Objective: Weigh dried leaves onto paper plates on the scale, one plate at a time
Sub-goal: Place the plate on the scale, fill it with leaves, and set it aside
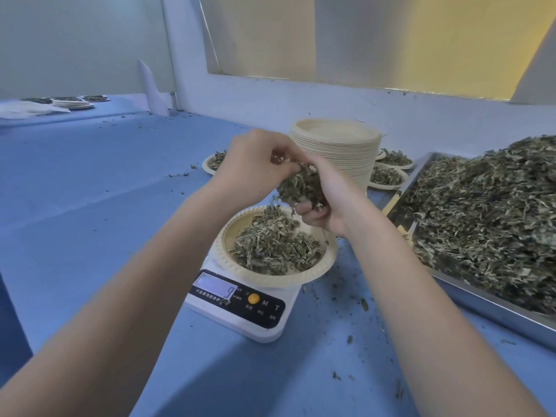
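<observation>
above the scale, a crumbly clump of dried grey-green leaves (302,185) cupped in the right hand (326,200), fingers curled under it; pinched at its top by the left hand (255,164). directly below, a round cream paper plate with a ridged rim (319,272), holding a loose heap of the same leaves, seated on the white plastic kitchen scale (240,305) (display digits blurred). to the right, a steel tray (493,308) piled with leaves. behind, a tall stack of paper plates (340,149).
</observation>
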The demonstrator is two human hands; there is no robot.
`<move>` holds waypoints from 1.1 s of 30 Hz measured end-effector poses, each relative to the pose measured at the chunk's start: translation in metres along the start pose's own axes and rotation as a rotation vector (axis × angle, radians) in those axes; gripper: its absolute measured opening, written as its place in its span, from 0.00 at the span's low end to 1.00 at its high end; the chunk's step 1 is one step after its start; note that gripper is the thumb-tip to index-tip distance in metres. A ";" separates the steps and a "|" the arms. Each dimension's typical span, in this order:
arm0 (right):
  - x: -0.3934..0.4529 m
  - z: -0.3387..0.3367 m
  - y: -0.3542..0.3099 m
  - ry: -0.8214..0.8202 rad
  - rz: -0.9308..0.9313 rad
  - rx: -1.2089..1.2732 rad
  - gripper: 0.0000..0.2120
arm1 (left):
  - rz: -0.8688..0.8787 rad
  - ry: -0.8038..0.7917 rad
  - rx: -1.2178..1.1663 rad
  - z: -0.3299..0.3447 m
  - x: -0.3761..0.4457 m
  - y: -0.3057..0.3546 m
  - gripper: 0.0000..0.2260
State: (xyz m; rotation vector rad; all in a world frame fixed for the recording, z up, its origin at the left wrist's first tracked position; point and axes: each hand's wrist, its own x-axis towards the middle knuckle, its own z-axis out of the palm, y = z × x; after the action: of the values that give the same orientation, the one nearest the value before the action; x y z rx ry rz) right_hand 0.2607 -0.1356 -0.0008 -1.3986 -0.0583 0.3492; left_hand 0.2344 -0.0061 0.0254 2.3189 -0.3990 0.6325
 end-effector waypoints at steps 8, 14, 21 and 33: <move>0.004 0.006 0.004 0.009 -0.010 0.222 0.10 | 0.037 -0.048 -0.013 0.003 -0.013 0.007 0.05; 0.006 0.005 0.004 0.078 -0.021 0.264 0.09 | 0.047 -0.003 -0.072 -0.003 -0.018 0.004 0.10; -0.002 -0.001 -0.005 0.151 -0.022 0.241 0.04 | 0.009 -0.005 -0.197 0.008 -0.016 0.014 0.10; -0.033 -0.012 -0.014 0.152 -0.141 -0.302 0.14 | 0.033 -0.173 -0.019 -0.014 -0.009 0.040 0.10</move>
State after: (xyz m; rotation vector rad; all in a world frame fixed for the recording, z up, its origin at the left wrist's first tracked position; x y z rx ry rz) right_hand 0.2354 -0.1579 0.0160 -1.7060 -0.0869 0.1177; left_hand 0.2050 -0.0240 0.0512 2.3609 -0.5217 0.4429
